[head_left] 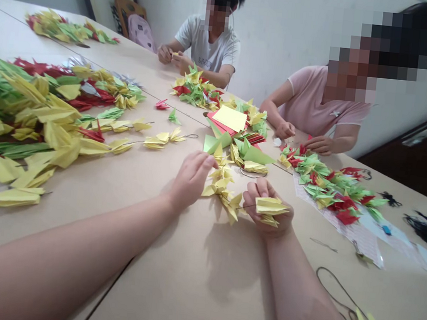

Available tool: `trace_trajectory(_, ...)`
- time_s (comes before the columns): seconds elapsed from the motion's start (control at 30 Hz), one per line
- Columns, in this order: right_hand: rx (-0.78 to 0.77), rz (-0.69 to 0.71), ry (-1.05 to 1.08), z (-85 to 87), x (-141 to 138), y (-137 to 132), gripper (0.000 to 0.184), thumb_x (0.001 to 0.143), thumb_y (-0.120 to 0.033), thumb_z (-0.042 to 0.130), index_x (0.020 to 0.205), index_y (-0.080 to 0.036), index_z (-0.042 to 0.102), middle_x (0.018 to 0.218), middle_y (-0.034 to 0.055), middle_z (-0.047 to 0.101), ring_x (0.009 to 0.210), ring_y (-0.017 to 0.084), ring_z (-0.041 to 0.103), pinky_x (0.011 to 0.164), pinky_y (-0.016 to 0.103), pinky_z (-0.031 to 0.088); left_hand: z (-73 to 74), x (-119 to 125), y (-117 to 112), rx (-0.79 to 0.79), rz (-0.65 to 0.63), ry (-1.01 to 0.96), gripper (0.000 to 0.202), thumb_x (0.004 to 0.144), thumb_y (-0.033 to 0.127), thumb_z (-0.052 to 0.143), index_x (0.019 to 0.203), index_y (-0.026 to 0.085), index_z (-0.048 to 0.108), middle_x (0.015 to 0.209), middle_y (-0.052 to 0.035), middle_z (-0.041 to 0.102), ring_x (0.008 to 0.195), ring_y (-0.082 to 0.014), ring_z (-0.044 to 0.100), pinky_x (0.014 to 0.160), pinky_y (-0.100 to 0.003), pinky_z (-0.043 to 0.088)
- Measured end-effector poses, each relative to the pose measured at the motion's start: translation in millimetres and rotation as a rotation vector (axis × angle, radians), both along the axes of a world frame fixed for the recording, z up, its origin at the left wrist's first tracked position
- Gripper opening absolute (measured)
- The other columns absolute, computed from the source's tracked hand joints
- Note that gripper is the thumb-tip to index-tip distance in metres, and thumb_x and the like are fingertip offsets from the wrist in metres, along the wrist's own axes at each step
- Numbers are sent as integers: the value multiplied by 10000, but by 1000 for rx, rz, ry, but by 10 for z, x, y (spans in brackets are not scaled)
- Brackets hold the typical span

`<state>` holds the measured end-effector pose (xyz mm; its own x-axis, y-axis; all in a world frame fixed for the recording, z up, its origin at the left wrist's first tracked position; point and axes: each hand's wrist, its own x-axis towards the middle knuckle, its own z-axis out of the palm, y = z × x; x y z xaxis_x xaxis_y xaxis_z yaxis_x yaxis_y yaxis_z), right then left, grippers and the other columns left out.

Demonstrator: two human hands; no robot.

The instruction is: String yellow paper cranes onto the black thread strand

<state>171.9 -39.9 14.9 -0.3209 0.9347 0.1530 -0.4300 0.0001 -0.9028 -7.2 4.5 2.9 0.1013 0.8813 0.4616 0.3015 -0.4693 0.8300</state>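
Observation:
A dark cord strung with folded yellow paper cranes (220, 182) runs between my two hands above the table. My left hand (192, 179) is closed at its upper end, thumb and fingers pinched beside a yellow crane. Curled around the lower end is my right hand (260, 190), with folded yellow cranes (271, 207) lying against its palm side. The cord shows between that hand and the cranes in the middle. Just beyond my hands lie more yellow cranes (255, 168) with a cord loop, and green paper pieces (218, 143).
A large heap of yellow, green and red cranes (60, 140) covers the left. Paper squares (229, 118) are stacked ahead. Two people sit across the table (171, 286), handling small paper pieces. Strung cranes (332, 184) lie right, near black cords (423, 233) and a cord loop (333, 272).

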Motion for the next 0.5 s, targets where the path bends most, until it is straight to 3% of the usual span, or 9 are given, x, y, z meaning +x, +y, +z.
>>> trace_trajectory(0.1,-23,10,-18,-34,5,24,308,578,-405,675,592,-220,430,552,-52,362,418,77,332,332,190,244,16,6,-21,5,-138,147,316,878,340,330,736,185,566,787,-15,562,853,-157,502,830,-273,359)
trace_trajectory(0.3,-68,-225,-6,-77,18,108,217,591,-323,616,613,-218,427,568,-46,385,451,87,359,394,216,270,45,3,-86,76,-135,225,274,871,361,349,820,188,555,895,-31,566,931,-165,490,866,-277,353)
trace_trajectory(0.5,-177,-369,-86,-109,-17,160,161,589,-235,604,625,-220,449,552,-48,497,483,111,486,454,239,380,20,74,-207,237,-230,499,290,751,406,539,973,220,532,1096,-49,515,1059,-211,420,945,-345,285)
